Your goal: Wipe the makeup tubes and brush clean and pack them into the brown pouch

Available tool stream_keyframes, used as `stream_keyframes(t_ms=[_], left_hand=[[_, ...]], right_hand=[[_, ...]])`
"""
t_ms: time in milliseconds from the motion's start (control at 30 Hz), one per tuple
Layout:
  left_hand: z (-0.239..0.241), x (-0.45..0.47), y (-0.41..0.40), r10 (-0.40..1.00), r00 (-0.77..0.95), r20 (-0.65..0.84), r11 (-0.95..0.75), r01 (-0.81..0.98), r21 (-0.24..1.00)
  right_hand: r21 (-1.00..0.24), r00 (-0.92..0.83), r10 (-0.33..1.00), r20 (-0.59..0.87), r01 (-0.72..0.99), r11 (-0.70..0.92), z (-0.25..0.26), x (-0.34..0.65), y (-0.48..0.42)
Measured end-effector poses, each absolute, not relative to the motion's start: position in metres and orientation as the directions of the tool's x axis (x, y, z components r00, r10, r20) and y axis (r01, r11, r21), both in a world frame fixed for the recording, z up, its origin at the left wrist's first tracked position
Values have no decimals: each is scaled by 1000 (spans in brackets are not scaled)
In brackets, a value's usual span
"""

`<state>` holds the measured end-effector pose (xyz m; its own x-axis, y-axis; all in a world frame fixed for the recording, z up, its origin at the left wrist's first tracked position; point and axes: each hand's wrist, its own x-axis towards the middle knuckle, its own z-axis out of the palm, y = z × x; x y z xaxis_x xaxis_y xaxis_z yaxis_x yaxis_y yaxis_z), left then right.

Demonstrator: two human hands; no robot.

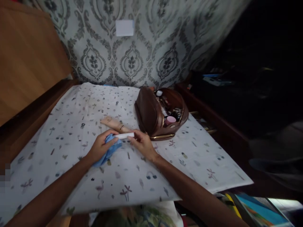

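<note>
Smooth white cylindrical tube held roughly level between 2 hands, above a white cloth cover printed with small palms and flamingos. Left hand: fingers closed, gripping the tube's left end together with a crumpled, soft blue cloth that spills toward the near side. Right hand: thumb and fingers pinched about the tube's right end. Just beyond lies a beige squeeze tube, aslant; its right end runs behind the white tube, contact unclear. Far left, a plain brown wooden panel; far side, grey damask-patterned wallpaper with 1 white rectangular plate. Just right of the hands, a brown leather-look zippered bag stands open, gold-toned zip teeth showing; inside, 1 pink round-topped item, 1 white cap and darker pieces too dim to identify.
</note>
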<state>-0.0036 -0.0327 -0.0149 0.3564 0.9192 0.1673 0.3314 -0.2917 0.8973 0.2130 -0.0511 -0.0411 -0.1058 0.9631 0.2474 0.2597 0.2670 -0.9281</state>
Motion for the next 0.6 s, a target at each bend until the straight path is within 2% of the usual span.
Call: stream_keyframes(t_ms=[133, 267, 400, 500, 600], left_hand=[[-8, -1, -32, 983, 168, 71, -116, 279, 953], [-12, 0, -28, 998, 23, -60, 57, 135, 989], [-18, 1, -24, 978, -115, -177, 178, 0, 984], [-15, 0, -24, 968, -136, -211, 208, -35, 977], [-9, 0, -25, 979, -60, -197, 193, -65, 979]], right_hand=[[-853, -191, 933, 306, 380, 357, -36, 213, -57], [-770, -317, 902, 293, 480, 419, -30, 214, -63], [-684, -358, 894, 269, 583, 439, -32, 212, -67], [-663, -382, 886, 262, 596, 453, -33, 211, -70], [-675, -394, 880, 267, 575, 462, -29, 210, -76]])
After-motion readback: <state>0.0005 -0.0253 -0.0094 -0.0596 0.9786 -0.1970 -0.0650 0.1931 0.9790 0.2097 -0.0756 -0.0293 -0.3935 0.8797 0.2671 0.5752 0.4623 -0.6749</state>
